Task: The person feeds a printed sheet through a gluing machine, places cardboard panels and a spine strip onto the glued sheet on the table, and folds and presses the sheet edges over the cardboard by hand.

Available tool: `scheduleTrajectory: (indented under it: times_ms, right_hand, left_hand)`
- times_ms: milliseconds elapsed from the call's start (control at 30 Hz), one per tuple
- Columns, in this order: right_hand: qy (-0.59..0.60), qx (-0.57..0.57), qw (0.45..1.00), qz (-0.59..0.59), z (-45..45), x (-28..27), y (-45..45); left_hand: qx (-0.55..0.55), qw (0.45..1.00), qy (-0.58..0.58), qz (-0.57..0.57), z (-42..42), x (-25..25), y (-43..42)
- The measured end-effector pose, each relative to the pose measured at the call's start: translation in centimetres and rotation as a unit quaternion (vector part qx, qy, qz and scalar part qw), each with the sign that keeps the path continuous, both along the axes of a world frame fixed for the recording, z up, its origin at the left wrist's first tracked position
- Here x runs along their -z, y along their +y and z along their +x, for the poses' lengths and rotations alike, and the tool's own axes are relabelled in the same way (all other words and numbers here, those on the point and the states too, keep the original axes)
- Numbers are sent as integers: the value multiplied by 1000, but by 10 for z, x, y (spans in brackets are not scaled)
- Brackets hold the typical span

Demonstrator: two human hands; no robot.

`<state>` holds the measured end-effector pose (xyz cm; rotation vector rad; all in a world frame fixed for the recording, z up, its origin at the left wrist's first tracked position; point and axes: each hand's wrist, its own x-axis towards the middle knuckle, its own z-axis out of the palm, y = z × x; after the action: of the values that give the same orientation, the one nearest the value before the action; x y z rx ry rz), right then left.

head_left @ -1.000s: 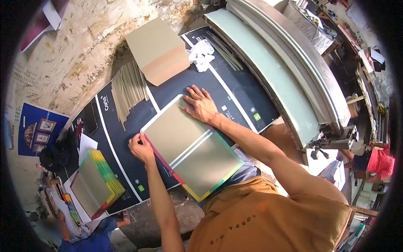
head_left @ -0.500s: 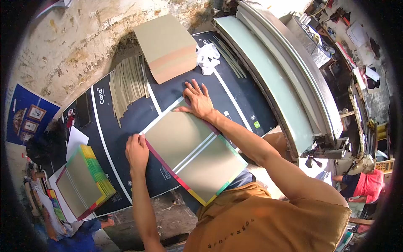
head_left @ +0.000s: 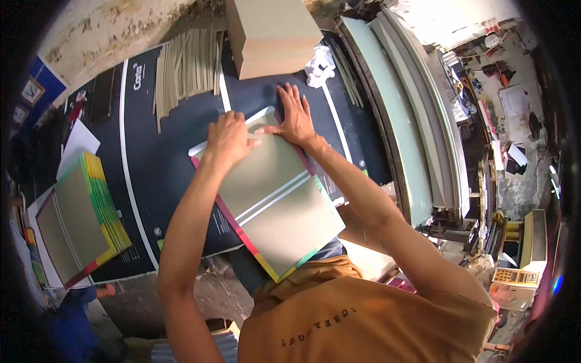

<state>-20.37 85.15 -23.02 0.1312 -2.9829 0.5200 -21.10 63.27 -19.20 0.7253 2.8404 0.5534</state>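
Note:
A book cover of grey board (head_left: pixel 290 227) with coloured, folded-in paper edges and two white strips across its middle lies slanted in front of me, its near end against my waist. My left hand (head_left: pixel 229 140) is curled over its far edge, fingers bent down onto the white margin and thumb on the board. Beside it my right hand (head_left: pixel 295 118) lies at the far right corner, fingers spread on the dark tabletop and thumb reaching over the board towards the left thumb. What lies under the left fingers is hidden.
A tall stack of boards (head_left: pixel 275 42) and crumpled white paper (head_left: pixel 319 66) stand at the back, next to loose grey strips (head_left: pixel 187 69). Finished covers (head_left: pixel 78 224) are piled at the left. A long curved machine bed (head_left: pixel 387 115) borders the dark table (head_left: pixel 160 175) on the right.
My left hand has moved from the cover's far left corner along the far edge towards my right hand. My right hand stays at the far right corner, and the view has shifted.

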Motion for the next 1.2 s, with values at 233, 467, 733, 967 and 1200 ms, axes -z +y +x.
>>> scheduleTrajectory:
  times_ms: [233, 467, 733, 967, 1200]
  right_hand:
    - [71, -176, 972, 140, 26, 0, -15]
    - [118, -136, 979, 97, 39, -3, -30]
    - [61, -119, 979, 150, 35, 0, -37]
    - [63, -161, 979, 107, 46, -2, -70]
    - [68, -96, 991, 63, 50, 0, -30]
  left_hand:
    - [-48, 984, 168, -41, 63, 37, 13]
    - [-122, 966, 227, 0, 72, 55, -2]
    - [-112, 970, 213, 23, 95, 35, -41]
    - [-113, 970, 213, 24, 98, 40, -43]
    - [-96, 968, 234, -3, 77, 18, -80]
